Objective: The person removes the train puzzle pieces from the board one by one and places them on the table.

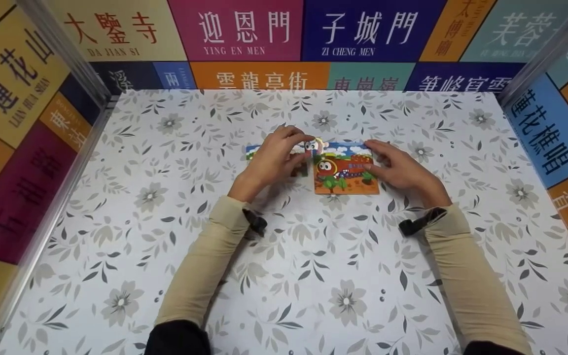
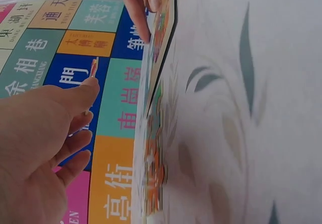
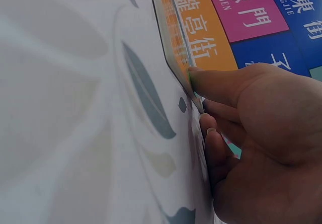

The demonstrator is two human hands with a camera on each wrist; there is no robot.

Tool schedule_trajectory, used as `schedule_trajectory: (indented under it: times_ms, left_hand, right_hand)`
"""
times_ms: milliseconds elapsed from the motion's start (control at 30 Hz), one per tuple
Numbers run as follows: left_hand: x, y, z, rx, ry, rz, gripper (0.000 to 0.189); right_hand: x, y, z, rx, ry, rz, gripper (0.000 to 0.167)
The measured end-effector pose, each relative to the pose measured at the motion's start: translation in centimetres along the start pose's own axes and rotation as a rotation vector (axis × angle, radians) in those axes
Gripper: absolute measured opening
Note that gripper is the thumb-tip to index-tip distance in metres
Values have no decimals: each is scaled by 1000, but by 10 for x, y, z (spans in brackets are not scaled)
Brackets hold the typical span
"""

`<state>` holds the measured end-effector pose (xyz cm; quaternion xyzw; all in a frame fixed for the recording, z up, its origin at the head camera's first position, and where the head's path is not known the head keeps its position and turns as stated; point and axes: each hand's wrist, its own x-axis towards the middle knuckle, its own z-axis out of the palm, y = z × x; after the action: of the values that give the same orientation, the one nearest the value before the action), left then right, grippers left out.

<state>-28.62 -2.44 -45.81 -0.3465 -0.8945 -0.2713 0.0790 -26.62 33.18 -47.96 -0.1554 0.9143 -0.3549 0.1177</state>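
In the head view a square picture puzzle board (image 1: 345, 187) shows a red cartoon train under a blue sky. My right hand (image 1: 400, 165) grips its right edge, with the thumb (image 3: 216, 85) on top and the other fingers at the side. A small puzzle piece (image 1: 315, 146) with cartoon eyes is pinched in my left hand (image 1: 276, 158), over the board's upper left corner. Seen edge-on in the left wrist view, that piece (image 2: 94, 67) stands up from the fingertips. More picture pieces (image 2: 153, 178) lie on the table left of the board, partly hidden by my left hand in the head view.
The table (image 1: 284, 276) wears a white cloth with grey flowers and leaves. Colourful panels with large lettering (image 1: 244, 29) stand along its back and both sides, with metal posts (image 1: 64, 49) at the corners.
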Motion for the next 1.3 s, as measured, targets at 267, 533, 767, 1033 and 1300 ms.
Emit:
schedule_trajectory:
  times_ms: [267,533,767,1033,1300]
  left_hand:
    - [-13,-11,-16,-18,64,9,37]
    - [-27,-24,-29,-42,108,-22,38]
    - [-40,-34,-39,-55,105,-67,40]
    - [-57,-44,-48,-68,113,-82,38]
    - [-68,-52,-50,-75,110,-99,36]
  right_hand:
    - [-2,0,-1,8,-19,-21,68]
    - [-2,-1,-1,2,-32,-26,69]
    - [-2,-1,-1,-3,-22,-8,69]
    - [-2,-2,-1,-8,-24,10,70]
    - [-3,-2,-2,-3,-31,-15,69]
